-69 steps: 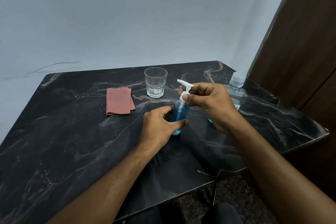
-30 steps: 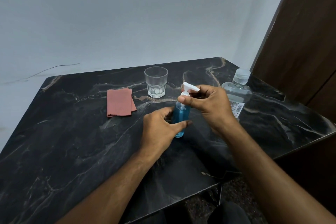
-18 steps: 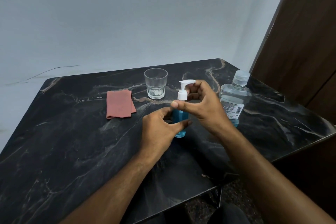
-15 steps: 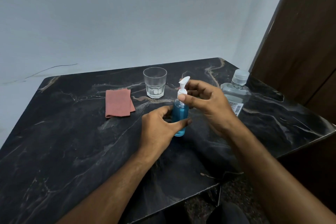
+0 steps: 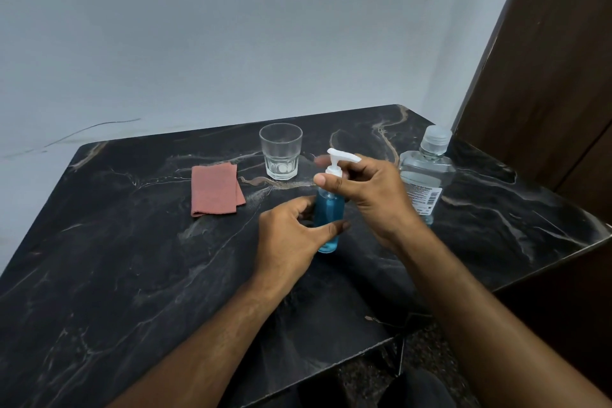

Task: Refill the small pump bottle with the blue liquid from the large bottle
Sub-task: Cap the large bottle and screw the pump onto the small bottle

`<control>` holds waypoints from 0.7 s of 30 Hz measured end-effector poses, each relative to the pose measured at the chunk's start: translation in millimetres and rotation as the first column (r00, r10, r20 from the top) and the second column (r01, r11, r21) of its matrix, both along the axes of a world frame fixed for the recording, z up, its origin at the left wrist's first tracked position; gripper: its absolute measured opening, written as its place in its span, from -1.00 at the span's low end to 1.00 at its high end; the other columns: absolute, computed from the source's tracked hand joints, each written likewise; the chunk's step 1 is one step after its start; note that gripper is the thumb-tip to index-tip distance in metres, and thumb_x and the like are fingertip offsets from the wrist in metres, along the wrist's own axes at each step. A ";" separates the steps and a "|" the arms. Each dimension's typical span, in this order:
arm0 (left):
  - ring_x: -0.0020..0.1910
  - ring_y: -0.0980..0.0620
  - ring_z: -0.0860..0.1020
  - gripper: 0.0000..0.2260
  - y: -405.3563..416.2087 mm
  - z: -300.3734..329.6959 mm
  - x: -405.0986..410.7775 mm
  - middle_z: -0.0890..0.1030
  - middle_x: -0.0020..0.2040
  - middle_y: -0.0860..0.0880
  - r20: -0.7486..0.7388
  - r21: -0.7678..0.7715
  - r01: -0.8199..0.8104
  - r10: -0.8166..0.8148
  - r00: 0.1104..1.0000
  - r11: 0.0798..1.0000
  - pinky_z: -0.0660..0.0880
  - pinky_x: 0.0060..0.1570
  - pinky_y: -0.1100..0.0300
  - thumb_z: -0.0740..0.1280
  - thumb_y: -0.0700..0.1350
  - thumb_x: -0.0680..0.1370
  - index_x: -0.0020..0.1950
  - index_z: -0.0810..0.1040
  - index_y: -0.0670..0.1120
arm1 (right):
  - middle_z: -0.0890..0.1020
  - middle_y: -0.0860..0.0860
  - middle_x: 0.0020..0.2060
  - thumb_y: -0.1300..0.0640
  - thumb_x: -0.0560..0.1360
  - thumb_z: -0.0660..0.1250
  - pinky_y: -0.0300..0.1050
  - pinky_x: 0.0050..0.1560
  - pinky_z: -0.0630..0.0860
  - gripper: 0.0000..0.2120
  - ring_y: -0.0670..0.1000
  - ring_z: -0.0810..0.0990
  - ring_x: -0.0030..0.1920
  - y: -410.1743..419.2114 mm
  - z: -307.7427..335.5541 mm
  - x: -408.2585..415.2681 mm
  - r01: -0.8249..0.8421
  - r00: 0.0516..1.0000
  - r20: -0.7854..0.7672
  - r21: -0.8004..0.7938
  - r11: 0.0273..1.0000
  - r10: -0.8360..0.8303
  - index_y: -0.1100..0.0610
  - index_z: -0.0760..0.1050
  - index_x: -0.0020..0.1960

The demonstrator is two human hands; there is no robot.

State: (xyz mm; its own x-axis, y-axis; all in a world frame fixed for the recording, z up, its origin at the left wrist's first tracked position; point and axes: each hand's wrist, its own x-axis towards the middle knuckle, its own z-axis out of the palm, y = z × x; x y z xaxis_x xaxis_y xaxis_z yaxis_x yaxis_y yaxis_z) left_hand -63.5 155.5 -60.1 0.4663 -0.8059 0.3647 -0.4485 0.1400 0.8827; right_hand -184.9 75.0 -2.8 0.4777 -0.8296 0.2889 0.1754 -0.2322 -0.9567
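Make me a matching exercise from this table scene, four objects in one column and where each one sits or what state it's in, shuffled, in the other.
Things:
1. small pump bottle
2. large bottle
3. glass
4. pink cloth

States:
A. folded flat, left of the glass
B. empty, upright at the back of the table
C. gripped by the left hand, right hand at its white pump
D. capped, at the table's right side behind the right hand

Pairs: 1-C, 2-D, 3-B, 4-A

Large bottle [image 5: 426,175] label — barcode only, print illegible.
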 end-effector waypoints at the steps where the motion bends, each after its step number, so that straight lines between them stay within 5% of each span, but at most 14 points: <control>1: -0.12 0.39 0.65 -0.58 -0.6 0.1 0.5 0.71 -0.14 0.30 -0.004 -0.001 -0.002 0.002 1.000 1.000 0.52 -0.17 0.52 0.67 0.09 0.26 0.08 0.73 0.05 | 0.67 -0.02 -0.18 0.19 0.32 0.59 -0.25 -0.08 0.61 -0.68 -0.08 0.68 -0.11 0.3 -0.4 0.9 0.016 1.000 -0.006 -0.023 1.000 -0.016 0.23 0.70 0.05; 5: -0.10 0.38 0.66 -0.57 -2.4 0.6 2.9 0.70 -0.13 0.31 -0.012 0.013 -0.012 0.012 1.000 1.000 0.56 -0.10 0.48 0.67 0.10 0.25 0.08 0.73 0.07 | 0.67 0.06 -0.06 0.09 0.28 0.59 -0.18 -0.01 0.63 -0.66 -0.05 0.69 -0.05 1.5 -3.1 0.4 0.073 0.997 0.001 -0.087 0.994 -0.073 0.24 0.71 -0.02; 12: -0.03 0.37 0.64 -0.57 -1.2 5.1 2.7 0.73 -0.07 0.24 -0.005 0.000 -0.006 0.006 1.000 1.000 0.49 -0.07 0.53 0.66 0.13 0.26 0.08 0.73 0.07 | 0.74 0.10 0.08 0.22 0.48 0.47 -0.07 0.19 0.60 -0.77 0.08 0.68 0.19 -6.5 -3.0 -15.5 -0.120 0.993 0.003 -0.065 0.991 0.120 0.18 0.69 0.14; 21: -0.12 0.36 0.67 -0.57 -0.3 3.1 1.3 0.74 -0.12 0.24 -0.047 -0.012 -0.039 0.038 0.998 0.999 0.57 -0.14 0.46 0.67 0.10 0.26 0.07 0.74 0.05 | 0.75 -0.01 -0.22 0.15 0.22 0.59 -0.26 -0.10 0.62 -0.71 -0.09 0.71 -0.15 8.6 -6.7 8.3 0.057 0.988 0.140 0.034 0.998 -0.061 0.14 0.68 -0.07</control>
